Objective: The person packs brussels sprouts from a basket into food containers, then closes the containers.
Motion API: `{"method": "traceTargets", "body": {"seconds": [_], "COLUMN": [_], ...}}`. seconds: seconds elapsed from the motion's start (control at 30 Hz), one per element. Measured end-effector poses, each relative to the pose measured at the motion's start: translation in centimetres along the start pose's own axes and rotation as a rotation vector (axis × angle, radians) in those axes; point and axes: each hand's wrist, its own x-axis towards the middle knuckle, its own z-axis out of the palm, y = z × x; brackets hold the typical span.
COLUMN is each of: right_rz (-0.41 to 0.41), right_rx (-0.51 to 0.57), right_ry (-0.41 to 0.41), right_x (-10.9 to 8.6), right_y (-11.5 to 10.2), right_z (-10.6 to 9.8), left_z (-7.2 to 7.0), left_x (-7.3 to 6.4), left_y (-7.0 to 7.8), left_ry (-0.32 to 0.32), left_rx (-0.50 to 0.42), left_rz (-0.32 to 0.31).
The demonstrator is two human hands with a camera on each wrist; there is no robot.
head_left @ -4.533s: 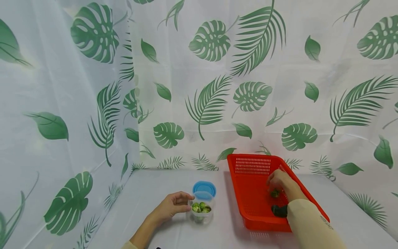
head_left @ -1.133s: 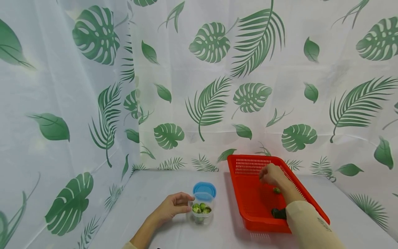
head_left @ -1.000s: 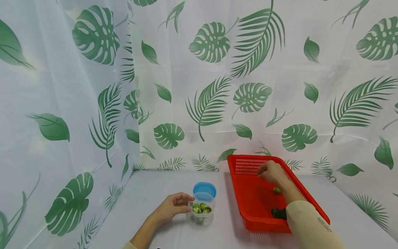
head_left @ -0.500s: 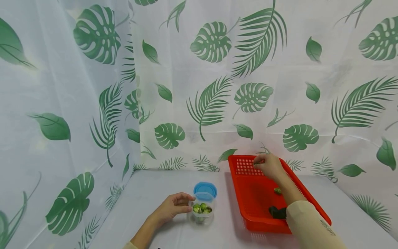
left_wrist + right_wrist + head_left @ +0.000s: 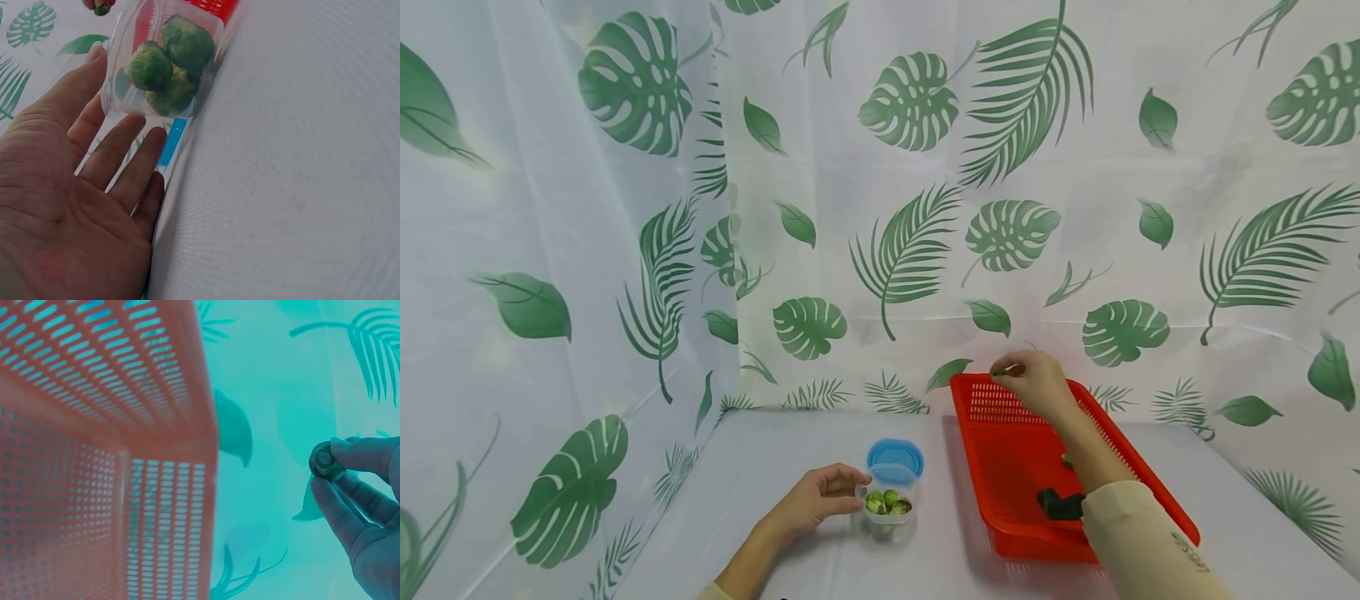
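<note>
My right hand [image 5: 1033, 383] pinches a Brussels sprout [image 5: 326, 461] between thumb and fingertips, held up over the far left rim of the red plastic basket [image 5: 1030, 543]. Another sprout [image 5: 1067, 459] lies in the basket, partly hidden by my forearm. At the left, my left hand [image 5: 820, 497] rests beside a small clear container [image 5: 886, 527], its thumb and fingertips right at the near side with fingers loosely extended. Several Brussels sprouts [image 5: 187, 44] sit inside this container, which has no lid on it.
A blue lid [image 5: 896, 455] lies on the white-covered table [image 5: 760, 450] just behind the clear container. The basket has tall perforated walls. Leaf-patterned curtains [image 5: 910, 350] close off the back and left side. A dark device [image 5: 1060, 505] sits at my right wrist.
My right hand has risen from inside the basket with the Brussels sprout and moved left to its far rim. The left hand and the container stay in place.
</note>
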Motion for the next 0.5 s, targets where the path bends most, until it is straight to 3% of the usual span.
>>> {"method": "traceTargets", "body": {"seconds": [0.2, 0.5], "right_rz": [-0.074, -0.107], "right_rx": [-0.015, 0.038], "right_ry": [0.032, 0.055], "right_x": [0.1, -0.3], "right_y": [-0.9, -3.0], "right_z": [0.1, 0.3], "left_z": [0.1, 0.0], "left_x": [-0.2, 0.1], "left_y": [0.3, 0.0], "left_ry": [-0.001, -0.004], "left_rx": [-0.002, -0.004], "left_rz": [-0.002, 0.003]}}
